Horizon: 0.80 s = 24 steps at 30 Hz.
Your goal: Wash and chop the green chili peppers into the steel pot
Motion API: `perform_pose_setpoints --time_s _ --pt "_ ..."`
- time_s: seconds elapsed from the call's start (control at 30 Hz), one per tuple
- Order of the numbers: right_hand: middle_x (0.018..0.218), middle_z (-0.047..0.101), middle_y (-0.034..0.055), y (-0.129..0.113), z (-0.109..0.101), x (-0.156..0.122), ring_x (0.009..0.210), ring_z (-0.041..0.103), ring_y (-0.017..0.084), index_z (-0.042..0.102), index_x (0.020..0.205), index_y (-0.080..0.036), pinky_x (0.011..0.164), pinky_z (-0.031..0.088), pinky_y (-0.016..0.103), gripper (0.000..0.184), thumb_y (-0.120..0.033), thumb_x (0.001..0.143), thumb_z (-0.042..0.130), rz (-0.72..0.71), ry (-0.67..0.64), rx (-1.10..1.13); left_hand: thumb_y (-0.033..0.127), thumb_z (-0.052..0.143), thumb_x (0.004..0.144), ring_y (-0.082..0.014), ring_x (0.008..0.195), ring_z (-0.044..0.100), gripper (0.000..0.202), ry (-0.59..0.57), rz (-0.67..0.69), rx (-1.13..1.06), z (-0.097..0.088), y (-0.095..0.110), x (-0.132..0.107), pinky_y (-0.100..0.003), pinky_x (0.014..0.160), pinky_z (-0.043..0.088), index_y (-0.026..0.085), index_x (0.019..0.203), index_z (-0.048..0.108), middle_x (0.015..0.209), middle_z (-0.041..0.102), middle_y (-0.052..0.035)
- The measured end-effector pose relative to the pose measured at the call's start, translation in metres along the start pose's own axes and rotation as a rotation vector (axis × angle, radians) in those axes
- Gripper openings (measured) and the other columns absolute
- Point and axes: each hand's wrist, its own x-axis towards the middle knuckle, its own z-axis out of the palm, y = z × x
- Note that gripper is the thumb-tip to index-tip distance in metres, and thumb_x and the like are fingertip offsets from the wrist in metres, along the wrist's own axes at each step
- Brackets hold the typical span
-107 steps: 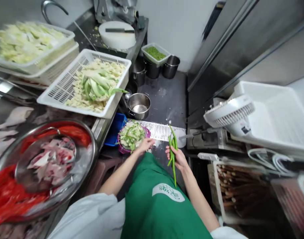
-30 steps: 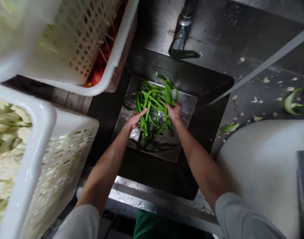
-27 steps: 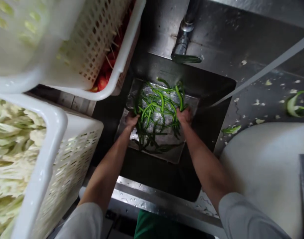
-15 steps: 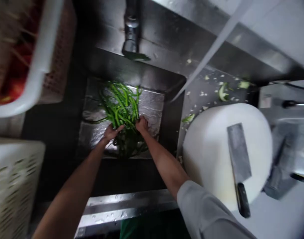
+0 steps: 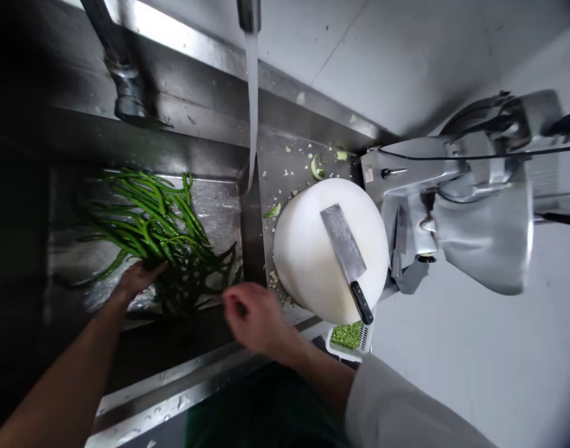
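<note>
A pile of wet long green beans (image 5: 157,218) lies in the metal sink (image 5: 219,218), its near part in dark shadow. At the lower left edge of the pile, my left hand (image 5: 138,278) has hold of some beans, its thumb stretched out and its other fingers partly hidden among them. My right hand (image 5: 254,314) is raised over the sink's near right corner, apart from the beans. Its fingers are curled in, slightly smeared by motion, and nothing shows in them.
Water runs from a spout (image 5: 250,15) at the sink's right wall; another tap (image 5: 130,99) hangs behind. A cleaver (image 5: 343,239) lies on a round white chopping block (image 5: 303,249). Scraps lie around it. Beyond stands a metal machine (image 5: 485,230). Below is a basket of chopped greens (image 5: 345,336).
My right hand has left the beans and moved back toward me and to the right, curling up. My left hand stays at the pile. The view has swung right.
</note>
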Motion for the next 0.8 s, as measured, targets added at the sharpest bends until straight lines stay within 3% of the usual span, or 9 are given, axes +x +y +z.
perform_pose_setpoints --time_s 0.07,0.13,0.27,0.33,0.4,0.53,0.67,0.77,0.8 --pt "0.095 0.072 0.0086 0.031 -0.04 -0.047 0.094 0.068 0.021 0.067 0.103 -0.023 0.089 0.055 0.034 0.025 -0.029 0.099 0.043 0.146 0.27 -0.069 0.056 0.071 0.079 -0.0263 0.086 0.07 0.036 -0.134 -0.053 0.03 0.0 0.005 -0.014 -0.036 0.071 0.057 0.023 0.085 0.06 0.071 0.069 0.0025" --pt "0.11 0.071 0.014 0.064 -0.068 -0.067 0.109 0.065 0.025 0.065 0.118 -0.02 0.099 0.053 0.042 0.034 -0.032 0.101 0.039 0.24 0.451 -0.139 0.053 0.067 0.083 -0.029 0.093 0.071 0.032 -0.174 -0.037 0.064 0.0 0.007 -0.029 -0.037 0.073 0.057 0.022 0.086 0.06 0.079 0.073 -0.0026" --pt "0.157 0.038 0.0247 0.088 -0.079 -0.017 0.151 0.027 0.035 0.037 0.152 -0.005 0.12 0.027 0.06 0.064 -0.041 0.1 0.04 0.232 0.514 -0.308 0.037 0.064 0.085 -0.0316 0.11 0.068 0.021 0.048 0.145 0.194 -0.004 0.014 -0.076 -0.035 0.086 0.054 0.018 0.091 0.061 0.095 0.075 -0.013" --pt "0.156 0.039 0.0259 0.068 -0.066 0.028 0.15 0.028 0.036 0.038 0.152 -0.004 0.12 0.024 0.061 0.063 -0.04 0.1 0.04 0.231 0.491 -0.257 0.034 0.063 0.086 -0.0303 0.108 0.069 0.024 0.111 0.174 0.177 -0.008 0.022 -0.114 -0.034 0.088 0.053 0.017 0.102 0.063 0.099 0.075 -0.014" --pt "0.145 0.055 0.0201 0.032 -0.051 0.061 0.138 0.047 0.031 0.051 0.145 -0.013 0.115 0.035 0.051 0.052 -0.038 0.101 0.04 0.113 0.29 -0.088 0.034 0.06 0.088 -0.0276 0.107 0.069 0.032 0.2 0.22 0.092 -0.012 0.032 -0.159 -0.032 0.089 0.053 0.017 0.114 0.063 0.107 0.074 -0.0142" --pt "0.097 0.074 0.0091 -0.047 -0.039 0.06 0.095 0.069 0.024 0.072 0.097 -0.022 0.091 0.049 0.036 0.031 -0.033 0.099 0.043 -0.194 -0.147 0.079 0.037 0.053 0.09 -0.0264 0.103 0.069 0.027 0.35 0.351 -0.156 -0.016 0.034 -0.264 -0.034 0.093 0.054 0.019 0.102 0.069 0.106 0.073 -0.0134" --pt "0.066 0.065 0.008 -0.093 -0.064 0.029 0.068 0.066 0.024 0.057 0.059 -0.026 0.067 0.047 0.038 0.031 -0.02 0.088 0.049 -0.385 -0.209 0.024 0.055 0.045 0.092 -0.0306 0.098 0.071 0.035 0.488 0.481 -0.357 -0.014 -0.012 -0.355 -0.044 0.087 0.058 0.032 0.082 0.07 0.094 0.071 -0.0106" --pt "0.061 0.062 0.0048 -0.134 -0.104 0.031 0.061 0.064 0.027 0.062 0.067 -0.033 0.058 0.044 0.041 0.022 -0.019 0.082 0.053 -0.588 -0.114 -0.056 0.063 0.068 0.08 -0.0351 0.108 0.069 0.017 0.378 0.438 -0.304 -0.017 -0.053 -0.387 -0.047 0.072 0.06 0.051 0.091 0.072 0.095 0.07 -0.0074" --pt "0.063 0.062 0.004 -0.154 -0.122 0.03 0.062 0.064 0.027 0.063 0.071 -0.034 0.058 0.045 0.042 0.022 -0.019 0.082 0.053 -0.66 -0.082 -0.086 0.06 0.072 0.08 -0.0335 0.108 0.068 0.023 0.396 0.442 -0.295 -0.021 -0.063 -0.395 -0.045 0.071 0.06 0.049 0.1 0.072 0.1 0.07 -0.0079"
